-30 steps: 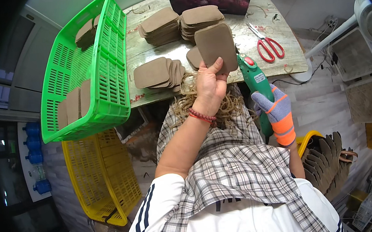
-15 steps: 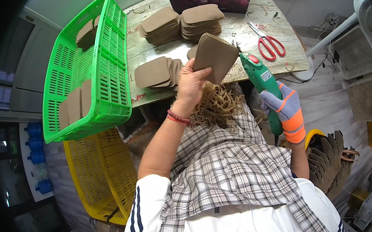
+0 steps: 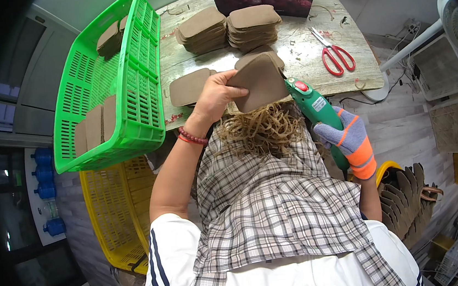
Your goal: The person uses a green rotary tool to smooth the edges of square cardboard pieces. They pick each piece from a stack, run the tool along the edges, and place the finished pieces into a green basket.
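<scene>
My left hand, bare with red bracelets at the wrist, pinches the left edge of a flat brown pad with rounded corners. In my right hand, gloved in grey and orange, is a green electric cutter with a red button. The cutter's small dark head meets the pad's right edge; whether it touches I cannot tell. Curly tan trimmings lie heaped on my checked apron below the pad. Behind my left hand lies a low group of similar pads, partly hidden, and another pad shows behind the held one.
Two tall pad stacks and red-handled scissors rest on the worn table. A dark box of pads stands behind. At left, a green basket sits above a yellow crate. Brown pieces fill a yellow container at right.
The pad has come down and to the left with my left hand and turned flatter toward me. The cutter has shifted left, its head now at the pad's edge.
</scene>
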`<act>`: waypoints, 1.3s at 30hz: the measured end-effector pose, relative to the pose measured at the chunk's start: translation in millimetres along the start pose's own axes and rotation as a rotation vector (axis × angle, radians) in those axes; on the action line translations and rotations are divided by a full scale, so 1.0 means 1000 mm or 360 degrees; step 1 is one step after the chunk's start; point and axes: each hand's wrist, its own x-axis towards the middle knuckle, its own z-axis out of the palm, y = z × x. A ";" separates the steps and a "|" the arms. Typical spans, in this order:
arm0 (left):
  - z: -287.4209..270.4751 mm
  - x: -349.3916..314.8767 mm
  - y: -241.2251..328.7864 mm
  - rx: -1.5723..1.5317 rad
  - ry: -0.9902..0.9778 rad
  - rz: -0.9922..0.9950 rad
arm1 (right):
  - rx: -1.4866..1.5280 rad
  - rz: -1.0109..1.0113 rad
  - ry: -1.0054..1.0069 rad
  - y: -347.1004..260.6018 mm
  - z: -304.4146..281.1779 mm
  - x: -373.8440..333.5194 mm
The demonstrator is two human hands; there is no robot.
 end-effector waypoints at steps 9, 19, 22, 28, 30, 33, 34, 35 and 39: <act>0.007 -0.012 -0.013 0.0197 -0.0069 -0.0179 | 0.0069 0.0043 -0.0018 -0.003 0.004 0.004; -0.021 -0.012 0.021 0.0405 0.0179 0.0229 | 0.0097 0.0050 -0.0165 0.002 0.006 0.006; -0.022 -0.012 0.027 0.0269 0.0180 0.0253 | 0.0125 0.0074 -0.0243 0.004 0.007 0.008; -0.032 -0.008 0.031 0.0307 0.0086 0.0129 | 0.0079 0.0099 -0.0337 0.001 0.010 0.006; -0.031 -0.010 0.032 0.0348 0.0063 0.0106 | 0.0061 0.0088 -0.0353 0.002 0.012 0.006; -0.020 -0.012 0.034 0.0397 0.0031 0.0017 | 0.0064 0.0076 -0.0351 0.003 0.014 0.006; -0.017 -0.013 0.034 0.0413 0.0027 -0.0020 | 0.0080 0.0097 -0.0353 0.003 0.015 0.006; -0.014 -0.013 0.033 0.0469 0.0011 -0.0006 | 0.0097 0.0118 -0.0355 0.003 0.016 0.006; -0.005 -0.012 0.033 0.0683 -0.0092 -0.0003 | -0.0041 0.0047 -0.0322 0.009 0.016 0.008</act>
